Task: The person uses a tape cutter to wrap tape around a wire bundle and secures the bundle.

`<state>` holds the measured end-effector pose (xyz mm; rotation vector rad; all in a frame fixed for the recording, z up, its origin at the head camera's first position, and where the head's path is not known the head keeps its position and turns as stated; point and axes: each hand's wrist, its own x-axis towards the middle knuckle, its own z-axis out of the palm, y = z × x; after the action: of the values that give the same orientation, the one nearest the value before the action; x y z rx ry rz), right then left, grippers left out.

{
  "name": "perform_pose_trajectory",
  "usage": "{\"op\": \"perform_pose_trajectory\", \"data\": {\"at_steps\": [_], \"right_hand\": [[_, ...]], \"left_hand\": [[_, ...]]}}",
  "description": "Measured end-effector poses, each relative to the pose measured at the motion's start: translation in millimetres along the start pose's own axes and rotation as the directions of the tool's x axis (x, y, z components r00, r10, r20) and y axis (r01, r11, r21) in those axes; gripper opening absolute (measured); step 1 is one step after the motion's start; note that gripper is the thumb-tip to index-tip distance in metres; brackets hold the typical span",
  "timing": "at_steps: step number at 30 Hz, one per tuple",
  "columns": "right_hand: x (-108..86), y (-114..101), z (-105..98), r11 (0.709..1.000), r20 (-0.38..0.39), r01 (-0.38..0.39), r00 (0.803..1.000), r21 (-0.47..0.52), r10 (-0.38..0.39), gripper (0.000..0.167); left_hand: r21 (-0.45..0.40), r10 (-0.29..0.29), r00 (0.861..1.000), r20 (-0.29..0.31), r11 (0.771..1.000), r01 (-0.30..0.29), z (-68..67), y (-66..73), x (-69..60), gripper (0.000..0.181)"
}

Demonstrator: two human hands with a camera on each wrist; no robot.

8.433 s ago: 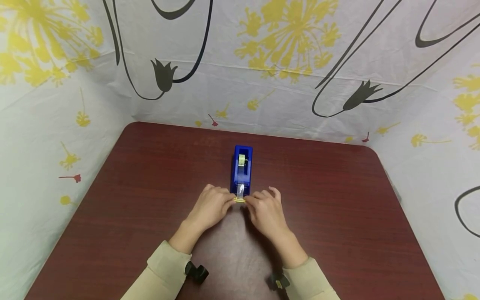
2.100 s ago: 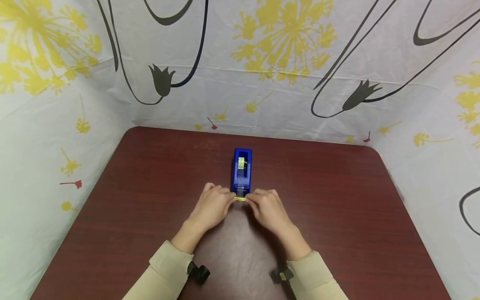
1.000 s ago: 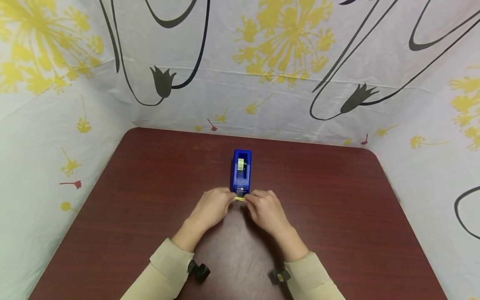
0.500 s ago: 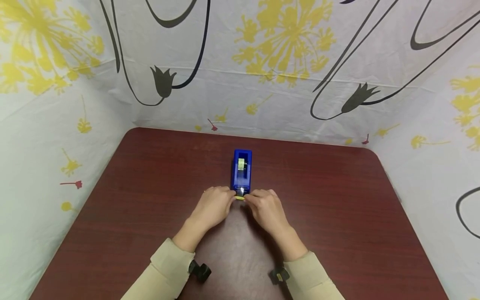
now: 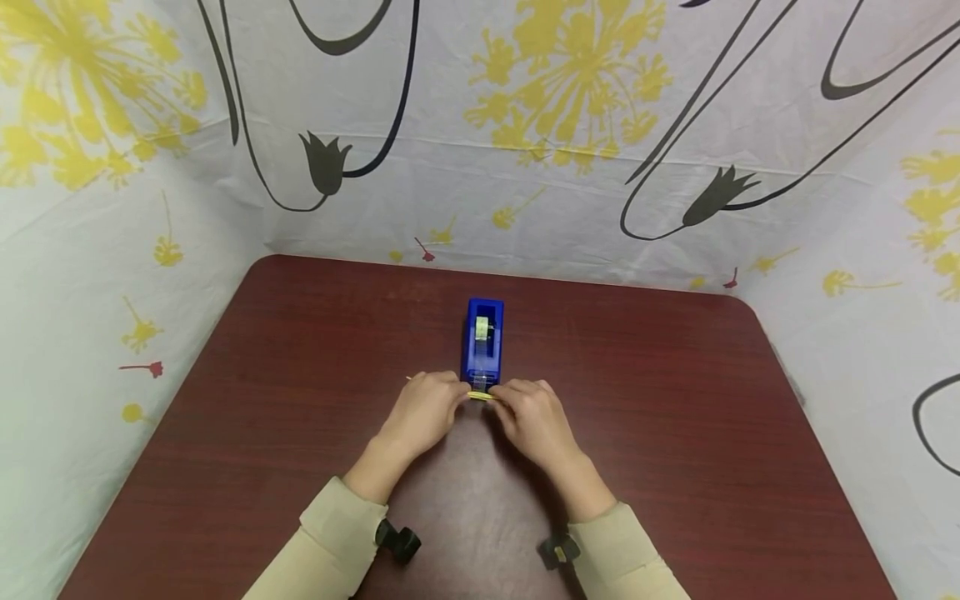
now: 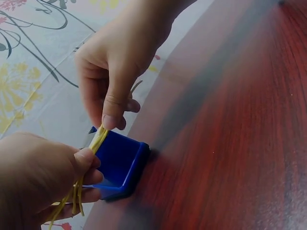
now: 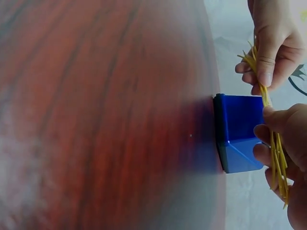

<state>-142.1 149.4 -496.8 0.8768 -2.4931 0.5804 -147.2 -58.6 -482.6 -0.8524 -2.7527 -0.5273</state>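
Note:
A blue tape dispenser (image 5: pixel 483 350) with a roll of clear tape (image 5: pixel 482 328) stands upright on the table. Directly in front of its cutter end, both hands hold a bundle of thin yellow strands (image 5: pixel 480 396) crosswise. My left hand (image 5: pixel 422 412) pinches the bundle's left part between thumb and fingers. My right hand (image 5: pixel 534 421) does the same on the right. Loose ends of the yellow strands (image 7: pixel 277 163) hang below the right fingers in the right wrist view. Clear tape reaches from the roll towards the bundle; whether it sticks to the strands, I cannot tell.
The dark red table (image 5: pixel 660 433) has rounded far corners. A white patterned sheet (image 5: pixel 570 208) with yellow and grey flowers hangs behind it and at both sides. A small black device (image 5: pixel 397 542) sits at the left cuff, another (image 5: pixel 558 550) at the right.
Compared with 8.4 s ago, the right fingers are more curled and less tape shows in front of the cutter. In the last second the hands barely move; the strands turn slightly between the fingertips.

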Motion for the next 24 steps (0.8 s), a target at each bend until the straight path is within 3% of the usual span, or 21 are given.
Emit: {"op": "perform_pose_trajectory", "data": {"at_steps": [10,17,24], "right_hand": [[1.9,-0.2,-1.1,0.998,0.009,0.015,1.000,-0.069,-0.014,0.010],[1.5,-0.7,-1.0,0.998,0.007,0.007,1.000,-0.069,-0.007,0.010],[2.6,-3.1,-3.1,0.998,0.032,-0.009,0.999,-0.070,0.011,0.011]], "left_hand": [[-0.039,-0.013,1.000,-0.011,0.999,0.012,1.9,-0.6,-0.9,0.013],[-0.081,-0.060,0.998,0.016,0.995,0.061,0.7,0.6,-0.7,0.009],[-0.084,-0.055,0.998,0.035,0.995,0.058,1.0,-0.1,0.5,0.011]]}}
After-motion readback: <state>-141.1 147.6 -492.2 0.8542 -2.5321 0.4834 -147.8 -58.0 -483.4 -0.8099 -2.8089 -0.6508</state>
